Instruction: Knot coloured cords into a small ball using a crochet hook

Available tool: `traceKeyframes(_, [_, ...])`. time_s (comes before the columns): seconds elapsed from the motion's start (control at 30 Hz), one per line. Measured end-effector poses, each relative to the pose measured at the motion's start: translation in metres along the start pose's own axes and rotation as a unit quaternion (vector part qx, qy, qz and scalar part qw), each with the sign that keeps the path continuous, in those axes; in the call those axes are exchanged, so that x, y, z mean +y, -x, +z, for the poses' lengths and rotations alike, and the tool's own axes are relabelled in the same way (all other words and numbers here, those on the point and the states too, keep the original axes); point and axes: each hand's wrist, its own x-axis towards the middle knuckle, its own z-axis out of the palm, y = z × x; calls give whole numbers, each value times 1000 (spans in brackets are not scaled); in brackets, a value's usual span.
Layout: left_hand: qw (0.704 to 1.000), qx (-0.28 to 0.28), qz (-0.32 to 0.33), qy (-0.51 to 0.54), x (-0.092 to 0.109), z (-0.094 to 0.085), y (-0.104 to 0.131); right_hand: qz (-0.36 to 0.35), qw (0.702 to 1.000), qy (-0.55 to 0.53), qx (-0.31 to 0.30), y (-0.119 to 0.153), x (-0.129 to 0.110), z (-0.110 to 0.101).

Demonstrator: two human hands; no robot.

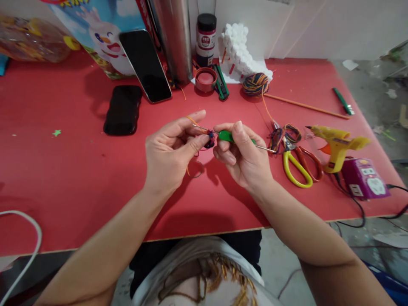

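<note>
Between thumb and fingers, my left hand [172,146] pinches a small dark piece of crochet [209,139] in blue and purple yarn. An orange strand of yarn [191,120] runs over its raised index finger. My right hand [244,153] grips a crochet hook [226,136] by its green handle. The hook's thin metal tip points left and meets the top of the crochet piece; I cannot make out whether it is through a loop. A bare metal end sticks out to the right of that hand. A loose yarn end hangs below my left hand.
On the red table [79,178], multicoloured yarn [256,84] and yellow-and-red-handled scissors [298,170] lie to the right, near a yellow glue gun [338,144] and purple box [366,178]. Behind stand a phone [145,66], steel flask [175,38] and green cutter [220,83]. A black case [123,109] lies left.
</note>
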Motion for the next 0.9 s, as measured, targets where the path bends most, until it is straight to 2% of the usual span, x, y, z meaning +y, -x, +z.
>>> traceKeyframes(0.1, [999, 13, -23, 47, 2, 5, 2, -68, 995, 65, 13, 4, 2, 0])
traceKeyframes(0.17, [995, 18, -49, 81, 4, 8, 5, -130, 982, 134, 18, 9, 3, 0])
traceKeyframes(0.27, [989, 18, -88, 115, 6, 12, 8, -218, 944, 247, 21, 17, 6, -2])
traceKeyframes(0.37, [982, -7, -123, 143, 8, 9, 7, -268, 911, 313, 11, 20, 8, -6])
traceKeyframes(0.47, [970, -57, -158, 174, 9, 0, 0, -264, 908, 325, -11, 19, 7, -11])
traceKeyframes(0.57, [963, -89, -170, 189, 12, -8, -7, -238, 926, 292, -30, 17, 4, -13])
traceKeyframes(0.67, [967, -81, -155, 186, 16, -12, -11, -236, 939, 248, -37, 15, 3, -11])
traceKeyframes(0.8, [974, -71, -133, 169, 20, -13, -12, -266, 939, 214, -45, 13, 4, -9])
traceKeyframes(0.9, [978, -65, -112, 163, 20, -13, -13, -255, 944, 206, -37, 13, 3, -8])
